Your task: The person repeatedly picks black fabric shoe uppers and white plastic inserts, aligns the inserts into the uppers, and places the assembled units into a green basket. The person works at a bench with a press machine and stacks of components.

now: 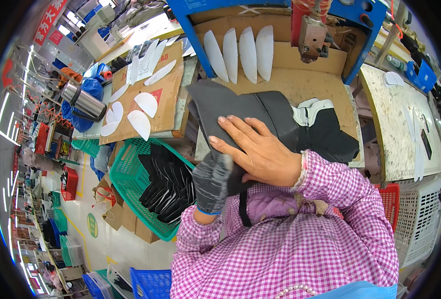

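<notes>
A dark grey, smooth sheet-like piece point(228, 102) lies folded in front of me, partly over the bench edge. My left hand point(212, 182), in a dark grey knit glove, is closed around its near left edge. My bare right hand point(263, 154) rests flat on top, fingers stretched out. To the right of it lies a black piece with white trim point(330, 129), shaped like part of a shoe upper; whether it joins the grey piece I cannot tell. Behind them, several white curved inserts point(248, 55) stand in a row against the cardboard.
A blue machine frame point(193, 35) with a metal press head point(313, 37) stands over the bench. White inserts point(140, 122) lie on cardboard at left, beside a steel flask point(83, 101). A green basket point(125, 172) holds black pieces. At right are a side table point(395, 114) and a white crate point(417, 219).
</notes>
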A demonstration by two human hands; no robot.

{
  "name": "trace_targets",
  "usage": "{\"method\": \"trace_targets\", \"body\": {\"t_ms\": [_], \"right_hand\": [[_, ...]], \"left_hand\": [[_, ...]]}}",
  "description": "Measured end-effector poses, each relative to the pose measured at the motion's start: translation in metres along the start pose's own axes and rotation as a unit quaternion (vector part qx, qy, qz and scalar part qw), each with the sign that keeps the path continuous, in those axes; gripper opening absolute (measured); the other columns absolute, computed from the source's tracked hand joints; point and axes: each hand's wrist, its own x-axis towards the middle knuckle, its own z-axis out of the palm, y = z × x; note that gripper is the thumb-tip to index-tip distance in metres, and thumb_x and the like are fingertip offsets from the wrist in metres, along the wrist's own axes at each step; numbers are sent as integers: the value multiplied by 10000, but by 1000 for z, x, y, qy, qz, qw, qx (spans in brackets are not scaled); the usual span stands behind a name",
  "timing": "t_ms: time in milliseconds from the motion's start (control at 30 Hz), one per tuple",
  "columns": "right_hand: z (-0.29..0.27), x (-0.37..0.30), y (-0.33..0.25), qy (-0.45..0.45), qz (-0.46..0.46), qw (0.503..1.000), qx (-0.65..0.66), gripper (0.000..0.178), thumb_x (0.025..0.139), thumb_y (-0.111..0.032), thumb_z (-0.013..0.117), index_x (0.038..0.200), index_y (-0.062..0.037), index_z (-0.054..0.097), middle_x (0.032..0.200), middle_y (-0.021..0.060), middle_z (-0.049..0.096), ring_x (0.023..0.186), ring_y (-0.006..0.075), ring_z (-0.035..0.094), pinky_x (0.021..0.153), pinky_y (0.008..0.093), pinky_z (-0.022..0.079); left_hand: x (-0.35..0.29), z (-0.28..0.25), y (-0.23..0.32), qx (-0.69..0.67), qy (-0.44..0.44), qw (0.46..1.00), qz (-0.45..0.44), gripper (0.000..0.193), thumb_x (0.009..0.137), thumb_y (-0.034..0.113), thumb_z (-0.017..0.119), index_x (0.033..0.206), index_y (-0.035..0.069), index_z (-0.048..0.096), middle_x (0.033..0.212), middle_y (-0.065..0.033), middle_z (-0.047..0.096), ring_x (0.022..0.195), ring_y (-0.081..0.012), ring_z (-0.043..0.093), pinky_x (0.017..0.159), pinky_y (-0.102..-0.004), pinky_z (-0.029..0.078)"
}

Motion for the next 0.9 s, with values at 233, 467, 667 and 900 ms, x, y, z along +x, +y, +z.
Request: {"method": "trace_targets", "body": {"t_ms": [233,467,667,900], "right_hand": [[4,18,-7,10,-39,999,35,549,776,-100,639,1284,-8,453,1188,170,567,1118,292,559,1028,489,365],[21,27,-21,22,-187,982,13,251,783,-116,566,1006,-3,545,803,55,568,783,217,603,929,416,433],[61,34,-96,12,-381,922,73,334,821,-157,510,1106,16,524,1008,121,609,984,254,605,990,435,422],[87,38,-118,-51,-473,879,33,366,865,-198,499,1209,-72,504,1244,124,555,1213,273,501,1066,460,338]], "left_hand": [[-24,-24,-5,-298,5,922,-246,220,919,81,560,1105,-20,621,974,-176,661,817,-327,645,708,-365,512],[-38,-116,15,-292,73,950,-81,250,862,139,642,954,-93,648,978,-195,678,791,-256,673,795,-375,538],[-2,-110,-14,118,-92,979,135,783,730,498,725,1271,-31,523,1255,-221,555,1237,-351,487,1058,-429,376],[-19,-133,-79,157,-341,925,-57,585,726,519,700,1015,13,661,850,-188,646,863,-346,616,860,-451,450]]}}
